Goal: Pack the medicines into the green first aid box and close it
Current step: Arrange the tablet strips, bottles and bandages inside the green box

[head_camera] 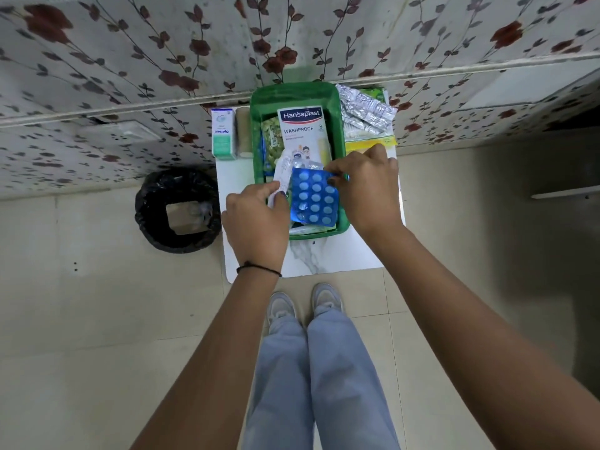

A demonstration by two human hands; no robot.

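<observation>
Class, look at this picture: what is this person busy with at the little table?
A person is packing medicines into an open green first aid box on a small white table. The right hand pinches a blue blister pack of tablets over the box, while the left hand holds a white paper strip. A Hansaplast plaster pack already lies inside. An Optibex carton and silver blister strips wait outside.
</observation>
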